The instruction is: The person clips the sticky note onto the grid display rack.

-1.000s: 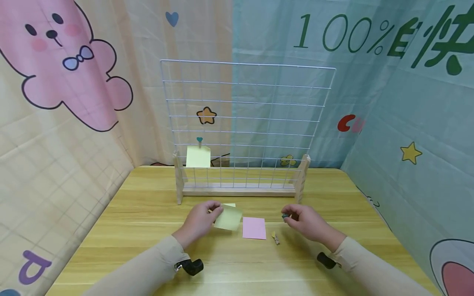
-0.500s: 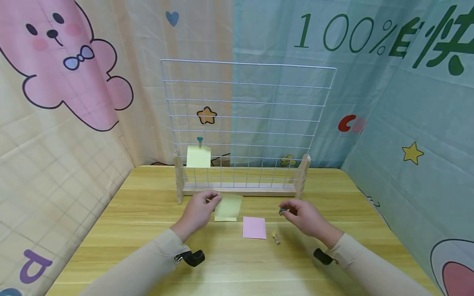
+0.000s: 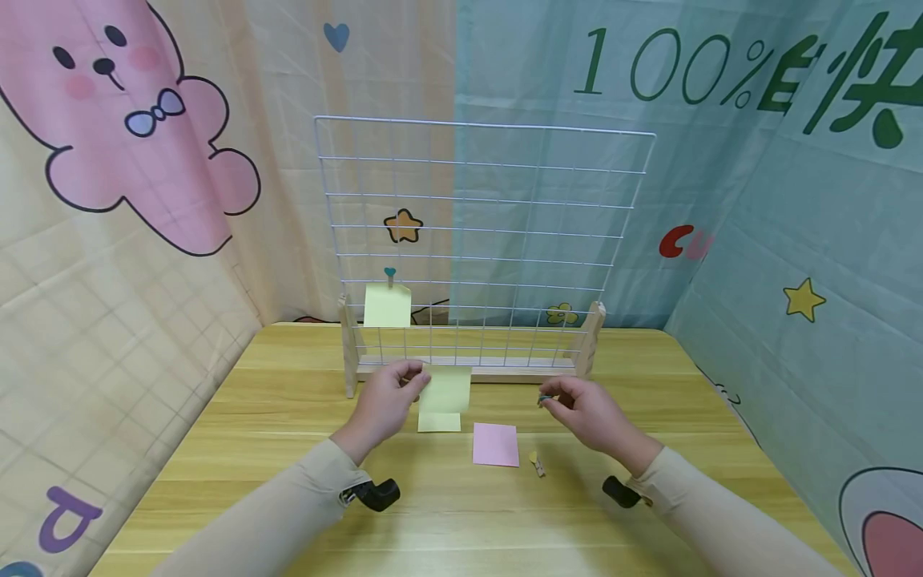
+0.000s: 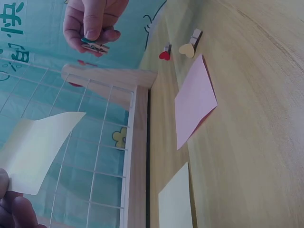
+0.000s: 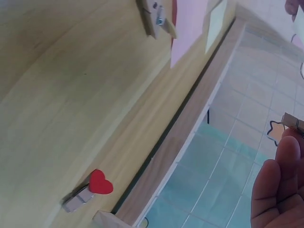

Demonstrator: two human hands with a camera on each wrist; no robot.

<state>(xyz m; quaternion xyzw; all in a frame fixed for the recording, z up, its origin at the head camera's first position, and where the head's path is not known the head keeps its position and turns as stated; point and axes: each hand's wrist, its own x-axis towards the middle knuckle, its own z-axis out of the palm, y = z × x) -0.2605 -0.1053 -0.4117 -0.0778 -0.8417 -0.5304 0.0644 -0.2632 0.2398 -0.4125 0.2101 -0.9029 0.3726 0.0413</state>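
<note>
My left hand pinches a pale yellow sticky note by its left edge, raised in front of the wire grid rack. A second yellow note lies on the table below it. My right hand holds a small wooden clothespin with a teal decoration between thumb and fingers, right of the raised note and apart from it. Another yellow note hangs low on the grid's left side from a clothespin with a teal heart.
A pink note lies on the table, with a yellow-heart clothespin to its right. A red-heart clothespin rests near the rack's right foot. Printed curtains stand behind and at both sides.
My left hand has lifted the yellow note up and away toward the rack, uncovering more of the note beneath. My right hand has moved forward and slightly left with the clothespin.
</note>
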